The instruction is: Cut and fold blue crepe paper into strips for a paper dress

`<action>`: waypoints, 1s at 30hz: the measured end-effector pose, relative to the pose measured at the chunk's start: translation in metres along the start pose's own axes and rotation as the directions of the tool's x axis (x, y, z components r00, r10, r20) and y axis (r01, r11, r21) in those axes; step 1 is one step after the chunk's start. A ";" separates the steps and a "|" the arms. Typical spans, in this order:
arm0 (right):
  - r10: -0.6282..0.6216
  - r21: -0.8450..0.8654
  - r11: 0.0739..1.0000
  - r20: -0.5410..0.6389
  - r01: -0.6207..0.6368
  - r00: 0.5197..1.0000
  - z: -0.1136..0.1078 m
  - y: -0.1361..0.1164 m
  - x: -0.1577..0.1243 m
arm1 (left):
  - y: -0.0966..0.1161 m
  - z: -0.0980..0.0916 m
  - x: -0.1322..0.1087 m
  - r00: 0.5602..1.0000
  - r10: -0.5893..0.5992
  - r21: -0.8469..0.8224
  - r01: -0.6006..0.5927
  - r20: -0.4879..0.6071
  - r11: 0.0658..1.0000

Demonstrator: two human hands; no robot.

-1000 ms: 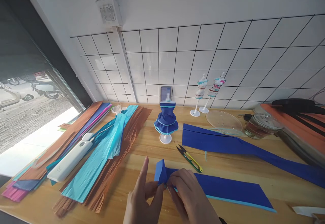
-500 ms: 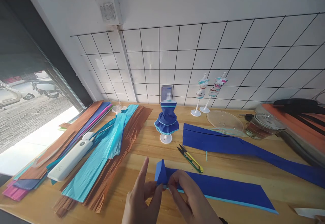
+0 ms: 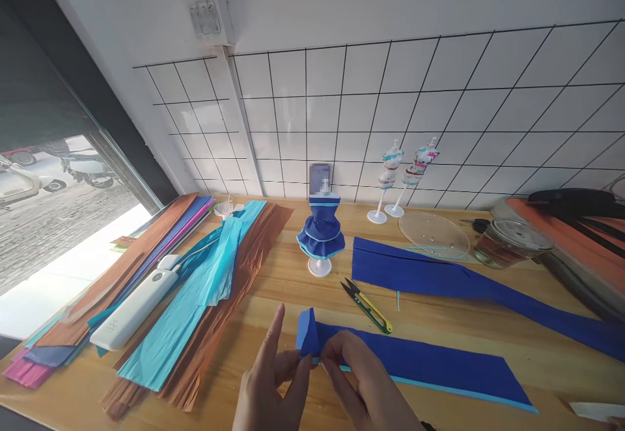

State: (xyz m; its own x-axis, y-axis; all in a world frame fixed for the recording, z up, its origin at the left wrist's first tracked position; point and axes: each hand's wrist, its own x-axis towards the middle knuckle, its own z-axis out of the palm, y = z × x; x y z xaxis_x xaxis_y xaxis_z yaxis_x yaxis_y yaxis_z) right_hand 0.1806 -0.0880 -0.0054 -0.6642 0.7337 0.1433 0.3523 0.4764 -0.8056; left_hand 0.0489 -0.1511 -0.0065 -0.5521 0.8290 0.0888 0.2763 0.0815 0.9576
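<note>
A dark blue paper strip (image 3: 439, 359) with a light blue lower edge lies in front of me, its left end folded up. My left hand (image 3: 276, 379) pinches that folded end between thumb and a finger, index finger pointing up. Close beside it, my right hand (image 3: 359, 379) pinches the strip's light blue edge; its fingertips partly cover the paper. Beyond the hands lie thread snips (image 3: 367, 306) with yellow and green handles. Behind them a small dress form (image 3: 321, 226) wears a tiered blue dress with light blue trim.
Crepe paper strips (image 3: 170, 327) in turquoise and brown lie to the left, with a white power bank (image 3: 134, 310) on them. Another blue strip (image 3: 415, 268) stretches to the right. Two small mannequins (image 3: 389, 170), a clear plastic lid (image 3: 434, 232) and a glass jar (image 3: 510, 242) stand or lie behind.
Both hands keep their pinch on the strip and have shifted very slightly left. The other things on the table have not moved.
</note>
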 end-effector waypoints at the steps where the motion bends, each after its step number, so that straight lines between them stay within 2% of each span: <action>1: 0.005 0.014 1.000 0.002 -0.005 1.000 0.000 0.000 0.000 | 0.000 -0.001 0.000 1.000 0.000 0.004 0.000 0.004 1.000; 6: 0.031 0.076 0.997 0.002 -0.031 1.000 0.001 0.000 0.001 | -0.002 -0.003 -0.001 1.000 -0.019 0.027 0.018 0.021 0.999; 14: 0.067 0.057 0.996 0.055 -0.070 0.996 0.004 0.000 -0.001 | -0.005 -0.002 -0.003 0.998 0.035 0.051 -0.038 0.048 0.998; 23: 0.124 0.208 0.968 0.097 -0.142 0.987 0.000 -0.002 -0.002 | 0.003 -0.005 -0.002 0.996 -0.067 0.006 0.067 0.051 0.998; 30: 0.074 0.075 0.994 0.066 -0.079 0.995 0.003 -0.001 -0.003 | -0.007 -0.004 -0.003 0.999 -0.026 0.041 0.024 0.048 0.999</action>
State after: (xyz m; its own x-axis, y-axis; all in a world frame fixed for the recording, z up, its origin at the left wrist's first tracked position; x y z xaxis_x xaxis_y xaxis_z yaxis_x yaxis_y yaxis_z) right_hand 0.1805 -0.0922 -0.0062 -0.6779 0.7338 0.0450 0.3532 0.3787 -0.8555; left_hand 0.0457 -0.1564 -0.0120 -0.5210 0.8520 0.0507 0.2953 0.1242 0.9473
